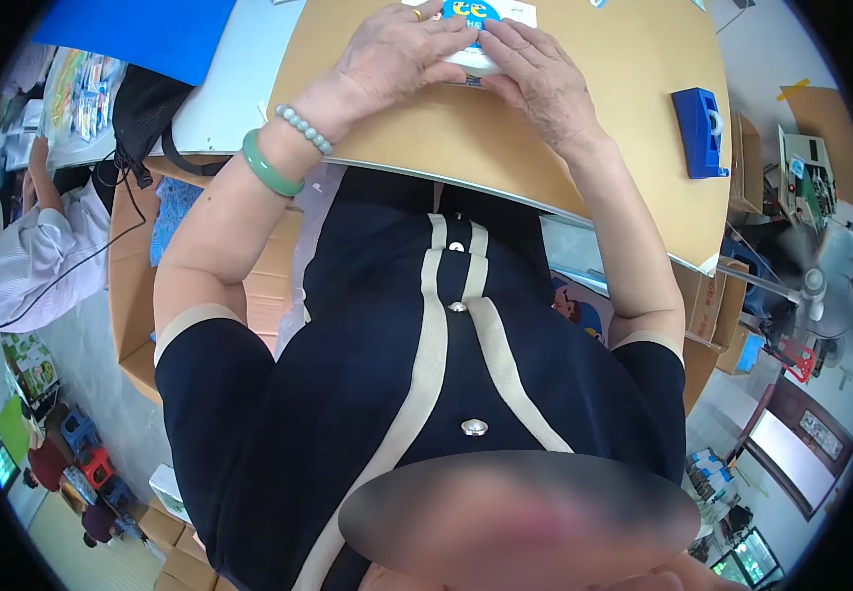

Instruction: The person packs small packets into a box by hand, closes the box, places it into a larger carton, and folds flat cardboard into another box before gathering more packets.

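Observation:
At the top of the head view, a white item with a round blue label (pixel 473 12) lies on the tan tabletop (pixel 643 128). My left hand (pixel 397 54) rests against its left side, fingers stretched out and slightly bent. From the right, my right hand (pixel 542 77) lays its spread fingers on the item, with the thumb near its lower edge. The fingertips of both hands come close together over the label and hide part of it. Neither hand is wrapped round anything.
A blue tape dispenser (pixel 701 133) stands at the table's right side. A blue sheet (pixel 140 34) and a black bag (pixel 145 108) are at the upper left. Another person (pixel 47 246) in a light top is at far left, near cardboard boxes (pixel 136 295).

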A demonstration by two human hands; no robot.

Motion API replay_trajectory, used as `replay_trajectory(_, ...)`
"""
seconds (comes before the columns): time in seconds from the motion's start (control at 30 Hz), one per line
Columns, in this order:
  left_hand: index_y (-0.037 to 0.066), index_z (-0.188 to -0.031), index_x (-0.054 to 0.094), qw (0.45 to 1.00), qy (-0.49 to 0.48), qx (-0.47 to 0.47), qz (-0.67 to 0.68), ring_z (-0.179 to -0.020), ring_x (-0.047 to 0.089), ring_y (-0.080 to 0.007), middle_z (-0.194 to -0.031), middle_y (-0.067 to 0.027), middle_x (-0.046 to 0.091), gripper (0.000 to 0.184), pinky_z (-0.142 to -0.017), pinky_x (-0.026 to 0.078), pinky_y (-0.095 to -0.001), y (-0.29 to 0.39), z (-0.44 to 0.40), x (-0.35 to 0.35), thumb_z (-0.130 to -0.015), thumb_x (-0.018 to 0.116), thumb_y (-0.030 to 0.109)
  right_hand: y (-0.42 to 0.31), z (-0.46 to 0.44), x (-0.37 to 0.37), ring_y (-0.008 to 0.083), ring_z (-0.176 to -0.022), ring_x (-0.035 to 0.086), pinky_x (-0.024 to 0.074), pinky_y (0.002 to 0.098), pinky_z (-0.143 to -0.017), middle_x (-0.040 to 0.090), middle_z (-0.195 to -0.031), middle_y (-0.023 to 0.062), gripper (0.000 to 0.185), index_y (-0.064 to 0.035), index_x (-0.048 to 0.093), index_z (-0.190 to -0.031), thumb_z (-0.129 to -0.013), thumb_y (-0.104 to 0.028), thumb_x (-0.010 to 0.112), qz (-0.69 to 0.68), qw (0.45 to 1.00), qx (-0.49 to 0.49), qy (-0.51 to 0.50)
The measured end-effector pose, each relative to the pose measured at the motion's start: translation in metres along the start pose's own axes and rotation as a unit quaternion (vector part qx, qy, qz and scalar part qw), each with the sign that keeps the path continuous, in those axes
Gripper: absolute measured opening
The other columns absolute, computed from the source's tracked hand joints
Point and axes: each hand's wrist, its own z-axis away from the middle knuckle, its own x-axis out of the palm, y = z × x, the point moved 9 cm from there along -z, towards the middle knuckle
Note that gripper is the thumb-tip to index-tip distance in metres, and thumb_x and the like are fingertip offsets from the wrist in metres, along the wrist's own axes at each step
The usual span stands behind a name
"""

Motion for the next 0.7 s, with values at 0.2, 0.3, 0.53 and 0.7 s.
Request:
replay_trajectory(0.2, 0.01, -0.126, 0.062, 0.995, 0.095, 0.033, 0.003, -0.123, 0.054, -0.0385, -0.124, -0.0113, 0.063, 0.043, -0.103, 0.045, -0.0448, 0.001, 0.007, -0.013, -0.087, 0.068, 0.028, 0.003, -0.005, -0.005, 0.0237, -0.123, 0.056, 0.0473, 0.038, -0.103, 0.063, -0.132, 0.0008, 0.037, -0.0144, 0.067, -0.124, -0.088, -0.024, 0.07, -0.01, 1.0, 0.013, -0.002)
replay_trajectory(0.3, 0.008, -0.118, 0.066, 0.991, 0.074, -0.008, 0.108, -0.121, 0.056, -0.0384, -0.116, -0.0112, 0.066, 0.036, -0.102, 0.045, -0.0459, -0.008, 0.003, -0.012, -0.088, 0.068, 0.028, 0.008, -0.009, -0.006, 0.023, -0.123, 0.057, 0.0478, 0.037, -0.103, 0.065, -0.129, 0.0007, 0.035, -0.0152, 0.068, -0.122, -0.088, -0.024, 0.07, -0.032, 0.998, 0.047, -0.02)
replay_trajectory(0.53, 0.008, -0.113, 0.068, 0.993, 0.121, 0.003, -0.014, -0.116, 0.059, -0.0387, -0.109, -0.0122, 0.068, 0.032, -0.098, 0.048, -0.0445, 0.008, 0.001, -0.012, -0.087, 0.068, 0.026, 0.003, -0.004, -0.006, 0.0216, -0.122, 0.057, 0.0484, 0.0366, -0.101, 0.066, -0.125, -0.0001, 0.032, -0.017, 0.068, -0.12, -0.09, -0.025, 0.068, -0.015, 0.999, 0.034, 0.023)
replay_trajectory(0.7, 0.006, -0.105, 0.068, 0.994, 0.109, 0.029, -0.014, -0.109, 0.062, -0.0368, -0.103, -0.0117, 0.068, 0.025, -0.091, 0.052, -0.0423, 0.014, -0.002, -0.015, -0.087, 0.068, 0.024, -0.002, -0.006, -0.006, 0.0225, -0.119, 0.059, 0.05, 0.0367, -0.099, 0.068, -0.124, 0.0006, 0.031, -0.0162, 0.069, -0.119, -0.089, -0.024, 0.068, 0.013, 0.999, 0.027, 0.022)
